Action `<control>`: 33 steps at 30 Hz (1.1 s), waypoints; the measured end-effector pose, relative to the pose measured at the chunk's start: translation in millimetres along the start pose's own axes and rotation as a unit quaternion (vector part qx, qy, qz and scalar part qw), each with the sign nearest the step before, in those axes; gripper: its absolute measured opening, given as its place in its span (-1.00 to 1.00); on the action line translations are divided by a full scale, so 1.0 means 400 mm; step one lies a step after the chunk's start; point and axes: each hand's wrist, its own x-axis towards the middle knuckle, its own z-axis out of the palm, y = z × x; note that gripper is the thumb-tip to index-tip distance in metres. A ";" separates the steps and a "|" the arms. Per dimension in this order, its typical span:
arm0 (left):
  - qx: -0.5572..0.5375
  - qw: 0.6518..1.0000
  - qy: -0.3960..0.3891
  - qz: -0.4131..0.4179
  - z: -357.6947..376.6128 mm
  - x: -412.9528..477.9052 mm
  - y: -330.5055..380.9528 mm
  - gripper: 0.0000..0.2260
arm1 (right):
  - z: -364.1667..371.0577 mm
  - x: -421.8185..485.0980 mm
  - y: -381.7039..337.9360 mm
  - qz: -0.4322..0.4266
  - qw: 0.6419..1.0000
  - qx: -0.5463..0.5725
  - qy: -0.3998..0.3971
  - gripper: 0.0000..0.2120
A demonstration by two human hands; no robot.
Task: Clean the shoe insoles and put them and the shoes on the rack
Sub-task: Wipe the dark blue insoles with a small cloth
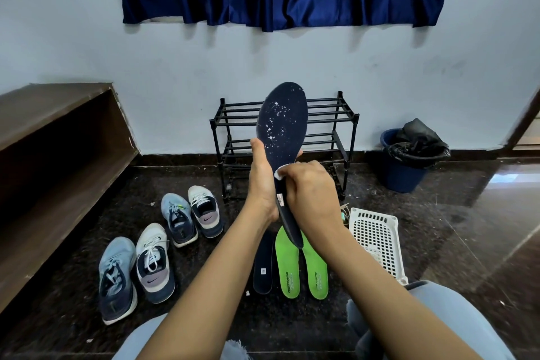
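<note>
My left hand [261, 181] grips a dark navy insole [282, 128] upright in front of the black shoe rack [347, 137]; white specks dot its upper half. My right hand [311, 196] holds a small white wipe [280, 172] against the insole's middle. On the floor below lie another dark insole [263, 267] and two green insoles [289, 269]. Two pairs of shoes stand at the left: light-blue ones [117, 278] [178, 219] and white-and-navy ones [155, 263] [206, 210].
A white perforated plastic basket [378, 240] lies on the floor at the right. A blue bin with a black liner [412, 158] stands by the wall. A brown wooden shelf unit [55, 155] runs along the left. My knees are at the bottom edge.
</note>
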 end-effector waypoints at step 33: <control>-0.026 0.999 0.028 -0.015 0.008 -0.020 -0.006 -0.40 | -0.003 -0.003 -0.001 0.015 1.000 0.006 0.012 -0.80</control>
